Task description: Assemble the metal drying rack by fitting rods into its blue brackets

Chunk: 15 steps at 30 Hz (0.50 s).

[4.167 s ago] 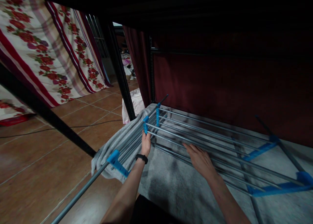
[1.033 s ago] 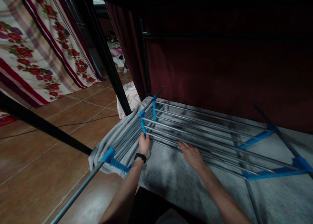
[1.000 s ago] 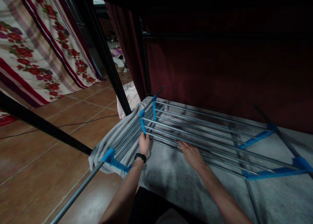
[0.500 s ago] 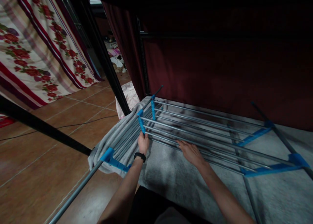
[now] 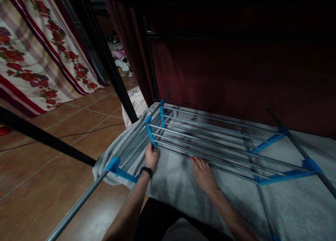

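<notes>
A folded metal drying rack [image 5: 204, 139] with grey rods and blue plastic joints lies flat on a grey cloth [image 5: 183, 192] spread over the floor. My left hand [image 5: 151, 156], with a black band on the wrist, is closed on the near rods by a blue joint [image 5: 150, 133]. To the right of it, my right hand [image 5: 202, 173] lies flat and open on the grey cloth, its fingertips at the nearest rod. One long grey leg of the rack [image 5: 78, 207] runs out toward the lower left.
Dark red fabric [image 5: 236, 73] hangs behind the rack. A black metal post [image 5: 115, 80] and a slanted black bar [image 5: 44, 137] stand at left over brown floor tiles [image 5: 39, 185]. A flowered sheet [image 5: 34, 59] hangs at far left. A pale cloth [image 5: 136, 102] lies by the post.
My right hand has drawn back from on top of the rods to the cloth at the nearest rod. The left hand keeps its grip. The view has shifted slightly to the right.
</notes>
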Available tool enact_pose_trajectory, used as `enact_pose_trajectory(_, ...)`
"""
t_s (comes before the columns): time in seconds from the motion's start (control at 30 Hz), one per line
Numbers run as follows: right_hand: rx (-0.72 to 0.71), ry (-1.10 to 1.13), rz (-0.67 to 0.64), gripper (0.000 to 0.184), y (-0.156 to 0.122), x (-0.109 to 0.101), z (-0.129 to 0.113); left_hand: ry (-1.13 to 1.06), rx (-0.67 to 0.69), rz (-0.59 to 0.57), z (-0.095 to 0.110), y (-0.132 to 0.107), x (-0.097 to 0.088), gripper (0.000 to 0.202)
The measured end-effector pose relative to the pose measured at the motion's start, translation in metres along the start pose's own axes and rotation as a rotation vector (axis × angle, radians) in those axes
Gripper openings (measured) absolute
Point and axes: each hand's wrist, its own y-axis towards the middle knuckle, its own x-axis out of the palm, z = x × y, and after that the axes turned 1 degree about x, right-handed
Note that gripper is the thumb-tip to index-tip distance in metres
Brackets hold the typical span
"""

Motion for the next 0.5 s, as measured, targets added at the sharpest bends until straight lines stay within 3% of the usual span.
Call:
enact_pose_trajectory(0.2,0.157,-0.091,0.003,0.051,0.008,0.012,0.03,0.109,0.039,0.04,0.003,0.005,0.0,0.041)
enact_pose_trajectory(0.37,0.224,0.061,0.05,0.048,-0.011,0.009,0.026,0.241,0.14,0.142,0.015,-0.03,-0.006,0.047)
enact_pose_trajectory(0.43,0.296,0.117,0.146,0.047,-0.032,0.01,0.024,0.309,0.255,0.013,0.019,-0.05,-0.003,0.039)
enact_pose_trajectory(0.5,0.398,0.141,0.26,0.044,-0.057,0.011,0.025,0.395,0.448,-0.248,0.023,-0.067,0.01,0.035)
